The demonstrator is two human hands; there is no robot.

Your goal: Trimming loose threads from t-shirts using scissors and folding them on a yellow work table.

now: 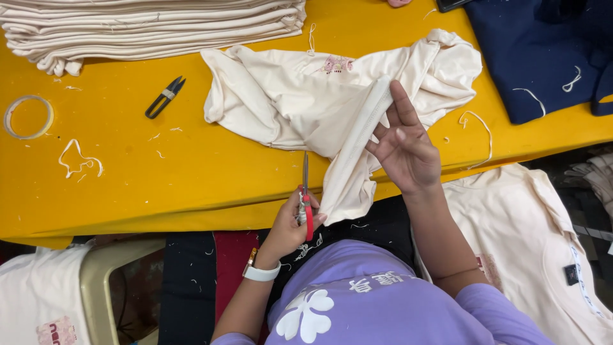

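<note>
Cream garment (306, 96) lies crumpled across the yellow surface (159, 172), its ribbed edge pulled toward the near edge and hanging just over it. The right hand (405, 150) is mostly open, fingers extended, with the ribbed band stretched taut across the fingers and pinched under the thumb. The left hand (290, 223) is closed around the red handles of a pair of scissors (306, 198), blades pointing away from the person and lying just beside the hanging fold of fabric; I cannot tell how far apart the blades stand.

The blade tips sit very near the cloth, so a small slip could probably nick the fabric itself rather than a loose thread. The right-hand fingers also lie close to the cutting line, and a pull on the band could bring them toward the blades.

A black thread snipper (165, 97) rests toward the far left of the surface, a tape ring (27, 117) near the left edge, a stack of folded cream garments (153, 29) at the far left corner, and a navy garment (543, 51) at the far right corner.
</note>
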